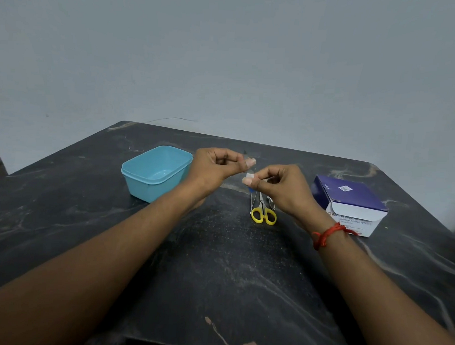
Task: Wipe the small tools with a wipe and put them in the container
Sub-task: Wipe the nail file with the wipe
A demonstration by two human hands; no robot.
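**First:** Your left hand [217, 166] pinches a thin, pale small tool [245, 155] between thumb and fingertip. It is raised off the dark marbled stone table [217, 250] and too blurred for me to name. Because you hold it by one end, the rest of its length is free for wiping.

**Second:** Your right hand [278, 187] pinches a small white wipe [249, 176] just beside that tool, ready, I judge, to run along it. I cannot tell whether the two touch.

**First:** The light blue rectangular plastic container [156, 171] stands open just beside your left wrist, so the drop will be short. I see no tool in it yet.

**Second:** The yellow-handled metal scissors [263, 215] lie on the table below your right hand, among other slim metal pieces, probably next in line. The purple-and-white cardboard box of alcohol swabs [347, 203] sits to your right, near enough for a fresh wipe.
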